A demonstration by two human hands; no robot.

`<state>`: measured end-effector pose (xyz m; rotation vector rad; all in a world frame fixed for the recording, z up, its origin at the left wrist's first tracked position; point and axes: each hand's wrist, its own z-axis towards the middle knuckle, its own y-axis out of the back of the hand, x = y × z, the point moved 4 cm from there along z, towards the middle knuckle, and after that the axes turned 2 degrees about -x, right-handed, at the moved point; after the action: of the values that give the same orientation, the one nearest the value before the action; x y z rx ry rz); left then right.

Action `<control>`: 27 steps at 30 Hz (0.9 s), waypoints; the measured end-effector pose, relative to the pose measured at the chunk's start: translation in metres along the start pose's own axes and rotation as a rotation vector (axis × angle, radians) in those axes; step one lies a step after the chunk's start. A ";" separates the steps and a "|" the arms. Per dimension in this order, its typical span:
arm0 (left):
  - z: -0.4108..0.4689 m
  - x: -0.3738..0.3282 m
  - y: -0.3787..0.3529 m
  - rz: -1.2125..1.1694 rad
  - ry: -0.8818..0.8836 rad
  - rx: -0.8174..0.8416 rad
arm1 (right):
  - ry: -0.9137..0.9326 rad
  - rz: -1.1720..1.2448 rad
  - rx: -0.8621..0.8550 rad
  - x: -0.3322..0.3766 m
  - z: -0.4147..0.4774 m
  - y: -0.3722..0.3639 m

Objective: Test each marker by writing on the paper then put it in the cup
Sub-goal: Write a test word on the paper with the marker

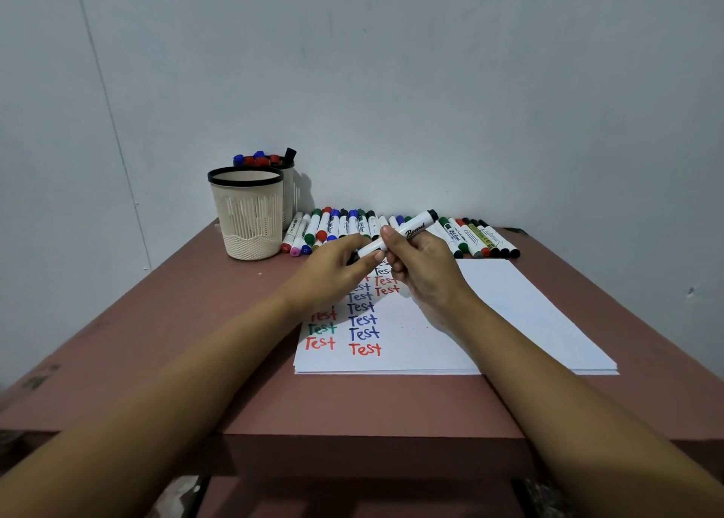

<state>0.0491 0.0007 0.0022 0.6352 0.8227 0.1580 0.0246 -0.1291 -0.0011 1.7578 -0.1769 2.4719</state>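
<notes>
A white marker is being gripped by the right hand over the paper. Its eight-o'clock end is being pinched by the left hand.

A plain pale grey wall fills the view from 9 to 3 o'clock, with a thin seam running down it at 10 o'clock. A reddish-brown counter stands against it under soft, even light.
</notes>
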 end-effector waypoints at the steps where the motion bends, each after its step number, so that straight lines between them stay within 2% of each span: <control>1: 0.000 0.001 0.000 0.037 0.020 -0.002 | 0.006 -0.010 0.000 0.001 0.000 0.000; 4: -0.001 0.003 0.001 0.089 0.053 0.022 | 0.018 -0.027 0.008 0.002 0.000 0.001; 8: -0.002 -0.003 0.001 -0.005 0.046 0.043 | 0.027 -0.024 0.034 0.002 0.001 0.000; 13: -0.005 -0.006 0.004 -0.131 0.088 -0.019 | 0.045 0.036 0.062 0.004 0.002 0.002; 17: -0.004 -0.001 0.005 -0.135 0.108 -0.014 | 0.014 0.034 0.043 0.003 0.001 0.002; 20: -0.004 0.002 0.008 -0.093 0.142 -0.043 | -0.024 0.039 -0.008 0.003 -0.001 0.003; 23: -0.003 0.012 0.013 -0.095 0.246 -0.112 | -0.080 0.161 -0.148 0.005 0.001 0.009; 25: 0.000 0.022 0.017 -0.156 0.306 -0.145 | -0.148 0.300 -0.231 0.003 0.003 0.014; 27: 0.003 0.031 0.021 -0.260 0.363 -0.190 | -0.213 0.349 -0.231 -0.001 0.003 0.014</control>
<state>0.0745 0.0279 -0.0038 0.3182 1.2169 0.1136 0.0260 -0.1431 -0.0016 2.0242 -0.8166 2.3428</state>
